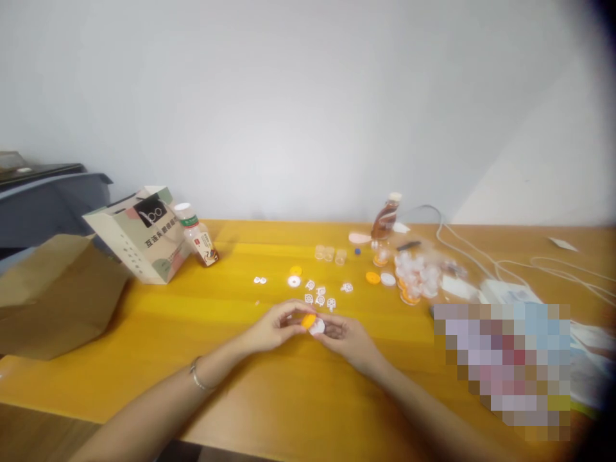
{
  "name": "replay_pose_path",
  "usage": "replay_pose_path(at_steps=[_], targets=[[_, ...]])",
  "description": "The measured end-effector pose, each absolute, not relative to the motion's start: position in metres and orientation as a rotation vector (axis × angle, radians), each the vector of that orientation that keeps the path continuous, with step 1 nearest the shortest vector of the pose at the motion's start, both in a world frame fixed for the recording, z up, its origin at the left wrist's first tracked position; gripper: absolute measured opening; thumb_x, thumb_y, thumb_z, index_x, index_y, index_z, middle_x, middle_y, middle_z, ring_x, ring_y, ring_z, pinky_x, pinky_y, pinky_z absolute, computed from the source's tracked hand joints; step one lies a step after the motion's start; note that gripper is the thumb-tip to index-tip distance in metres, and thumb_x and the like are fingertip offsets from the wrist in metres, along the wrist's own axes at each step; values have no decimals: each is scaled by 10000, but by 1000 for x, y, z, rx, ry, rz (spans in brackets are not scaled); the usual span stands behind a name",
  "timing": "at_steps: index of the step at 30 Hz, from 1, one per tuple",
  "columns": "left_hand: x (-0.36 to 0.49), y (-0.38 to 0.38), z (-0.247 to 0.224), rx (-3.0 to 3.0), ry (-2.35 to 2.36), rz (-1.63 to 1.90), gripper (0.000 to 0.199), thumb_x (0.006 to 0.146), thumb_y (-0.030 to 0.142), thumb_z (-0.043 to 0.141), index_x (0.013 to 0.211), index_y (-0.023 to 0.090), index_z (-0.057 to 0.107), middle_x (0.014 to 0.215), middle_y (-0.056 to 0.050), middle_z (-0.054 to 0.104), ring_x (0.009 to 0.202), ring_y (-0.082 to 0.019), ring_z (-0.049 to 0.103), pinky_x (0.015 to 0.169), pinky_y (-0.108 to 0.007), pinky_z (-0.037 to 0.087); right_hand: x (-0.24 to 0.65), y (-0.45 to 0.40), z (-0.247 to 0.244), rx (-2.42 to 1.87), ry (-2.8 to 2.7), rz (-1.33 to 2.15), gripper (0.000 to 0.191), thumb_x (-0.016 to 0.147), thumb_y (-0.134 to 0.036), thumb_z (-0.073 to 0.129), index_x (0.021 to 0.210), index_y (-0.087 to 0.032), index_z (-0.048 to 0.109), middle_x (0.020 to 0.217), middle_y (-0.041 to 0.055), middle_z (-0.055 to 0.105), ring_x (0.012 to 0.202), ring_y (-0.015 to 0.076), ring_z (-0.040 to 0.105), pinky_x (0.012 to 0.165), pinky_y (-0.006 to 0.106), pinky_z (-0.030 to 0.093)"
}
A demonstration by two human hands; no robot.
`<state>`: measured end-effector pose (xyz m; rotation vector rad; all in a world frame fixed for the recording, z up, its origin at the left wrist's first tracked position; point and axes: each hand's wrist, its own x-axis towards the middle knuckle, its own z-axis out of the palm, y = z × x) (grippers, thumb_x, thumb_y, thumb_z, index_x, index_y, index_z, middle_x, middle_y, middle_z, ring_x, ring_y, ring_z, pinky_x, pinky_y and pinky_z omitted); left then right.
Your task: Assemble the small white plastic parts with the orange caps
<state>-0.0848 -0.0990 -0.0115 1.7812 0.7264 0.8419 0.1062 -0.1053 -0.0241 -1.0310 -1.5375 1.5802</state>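
Over the middle of the yellow-brown table [269, 398], my left hand [276, 326] pinches an orange disc [308, 321] by its edge. My right hand [347, 340] holds a white disc [316, 327] that touches the orange one. Just beyond my hands lie several small white spoked pieces [320, 299]. Behind them are a white ring [294, 281] and an orange disc [296, 271] side by side. Two small white round pieces [260, 280] rest to the left.
Clear cups [329, 254] stand farther back. At right are a brown bottle [385, 218], a pile of white and orange parts [418, 276], cables [469, 249] and a blurred-out area. A paper bag [144, 237], a bottle [196, 237] and a brown bag [62, 295] stand left.
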Motion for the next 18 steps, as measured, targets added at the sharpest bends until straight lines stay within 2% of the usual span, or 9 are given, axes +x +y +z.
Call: replay_pose_path(at_steps=[6, 13, 18], targets=[[-83, -104, -5, 2139, 718, 794, 262, 808, 166, 488, 1060, 214, 542, 1090, -74, 499, 1032, -162, 467, 923, -335, 354, 108, -104, -26, -949, -1607, 1670, 321, 642, -342, 641, 919, -182, 614, 783, 4, 655, 733, 160, 607, 765, 324, 456], [-87, -105, -3, 2277, 692, 683, 387, 782, 81, 478, 1135, 240, 481, 1062, -51, 533, 987, -151, 490, 887, -311, 385, 108, -106, -30, -950, -1413, 1700, 477, 561, -214, 716, 939, -235, 425, 718, -34, 615, 696, 143, 602, 722, 317, 446], [-88, -107, 0, 2353, 657, 676, 355, 787, 77, 461, 1115, 208, 490, 1063, -64, 534, 976, -145, 498, 864, -285, 398, 108, -108, -28, -905, -1404, 1727, 467, 586, -180, 694, 941, -242, 397, 694, -54, 596, 671, 123, 589, 702, 290, 432]])
